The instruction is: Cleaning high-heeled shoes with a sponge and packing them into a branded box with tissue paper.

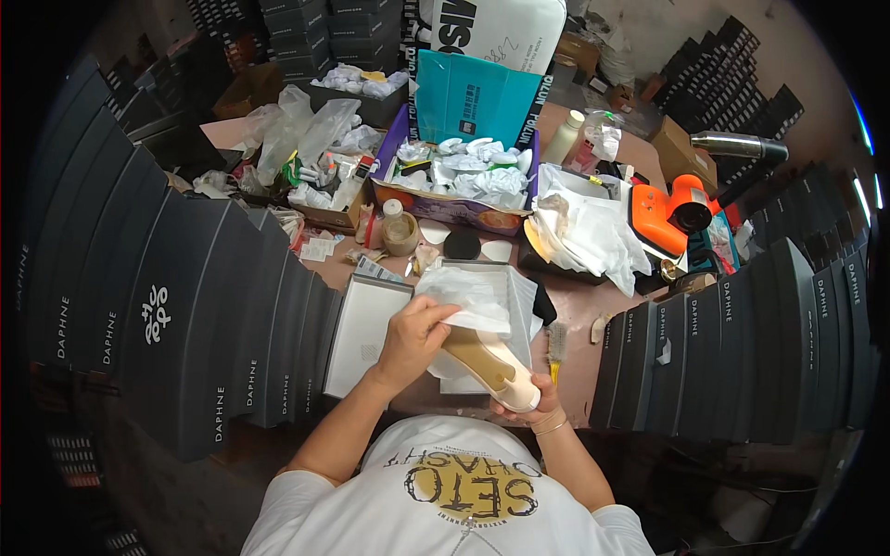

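Note:
In front of my chest, my right hand (542,400) grips one end of a pale cream shoe (513,378) with a tan inner sole. The shoe slants up and to the left, its far end partly hidden by white tissue paper (471,298). My left hand (414,341) pinches the edge of that paper between thumb and fingers, just over the shoe. Beneath both hands lies an open shoe box (531,347) lined with more tissue. A grey-edged box lid (364,335) rests to its left, its pale inside facing up.
Stacked dark shoe boxes stand at left (190,315) and right (718,357). Behind the work, a purple carton (445,206) holds crumpled paper. A jar (400,232), a yellow-handled brush (556,350) and an orange device (660,215) sit on the pinkish table (582,371).

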Demonstrator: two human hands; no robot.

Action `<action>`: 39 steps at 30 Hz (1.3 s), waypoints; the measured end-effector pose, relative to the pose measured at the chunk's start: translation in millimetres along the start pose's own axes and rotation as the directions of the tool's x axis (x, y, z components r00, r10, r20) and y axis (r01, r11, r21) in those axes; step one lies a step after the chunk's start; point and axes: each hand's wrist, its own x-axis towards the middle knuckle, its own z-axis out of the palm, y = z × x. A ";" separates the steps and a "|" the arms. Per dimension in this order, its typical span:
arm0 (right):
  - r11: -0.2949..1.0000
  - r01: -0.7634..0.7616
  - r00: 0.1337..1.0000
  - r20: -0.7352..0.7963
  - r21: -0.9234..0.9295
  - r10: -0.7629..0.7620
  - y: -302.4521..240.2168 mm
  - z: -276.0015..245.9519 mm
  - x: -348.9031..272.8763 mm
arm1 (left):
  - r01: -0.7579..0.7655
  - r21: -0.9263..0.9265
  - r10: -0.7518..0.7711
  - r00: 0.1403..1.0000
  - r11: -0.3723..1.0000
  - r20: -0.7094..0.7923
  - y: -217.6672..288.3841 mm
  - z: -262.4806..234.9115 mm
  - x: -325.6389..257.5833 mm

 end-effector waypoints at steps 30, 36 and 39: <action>-0.367 0.147 0.986 0.168 -0.918 -0.024 59.9 48.9 51.2 | 0.397 -0.859 -0.634 0.765 0.322 0.116 -70.1 -10.4 -89.1; 0.740 0.008 0.924 -0.277 -0.673 -0.263 16.6 36.1 -12.7 | 0.302 -0.028 -0.251 0.839 0.953 0.483 -73.9 -62.1 -51.9; 0.137 -0.123 0.887 -0.171 -0.983 -0.430 19.4 35.1 3.0 | 0.521 -0.571 -0.520 0.834 0.634 0.183 -78.8 7.6 -14.5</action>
